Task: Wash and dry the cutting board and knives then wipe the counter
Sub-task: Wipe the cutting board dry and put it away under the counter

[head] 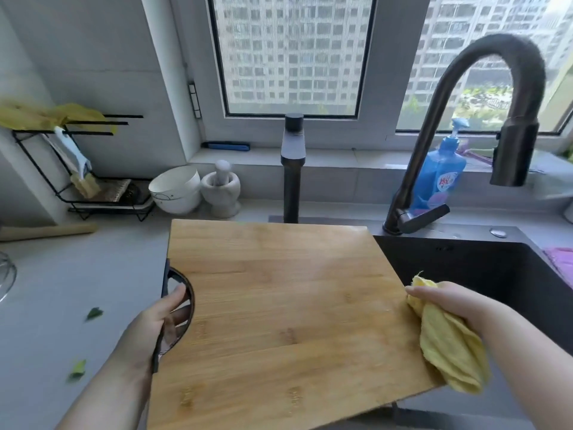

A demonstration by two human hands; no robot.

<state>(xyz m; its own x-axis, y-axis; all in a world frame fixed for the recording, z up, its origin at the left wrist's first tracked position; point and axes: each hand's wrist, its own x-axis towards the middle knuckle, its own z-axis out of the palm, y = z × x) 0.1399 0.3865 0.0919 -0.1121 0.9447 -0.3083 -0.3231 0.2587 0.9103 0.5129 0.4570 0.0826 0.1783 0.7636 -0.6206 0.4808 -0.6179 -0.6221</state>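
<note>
A wooden cutting board (279, 305) fills the middle and lower part of the frame, lying partly over the dark sink (483, 268) at the right. The left hand (155, 324) grips the dark curved handle (181, 308) at the board's left edge, with the fingers curled through the opening. The right hand (446, 301), at the right edge of the board, is closed around a yellow cloth (446, 346), which hangs down over the board's right edge and touches it. The two hands are well apart, one at each side of the board.

At the upper right a dark gooseneck faucet (496, 97) bends over the sink, and behind it stands a blue dish soap bottle (440, 172) on the window sill. At the middle left of the frame stacked white bowls (175, 189) stand just beside a stone mortar with pestle (220, 187). Further left is a black wire rack (80, 169). Two small green leaf scraps (94, 313) lie on the grey counter (62, 274) at the lower left. No knife is clear to see.
</note>
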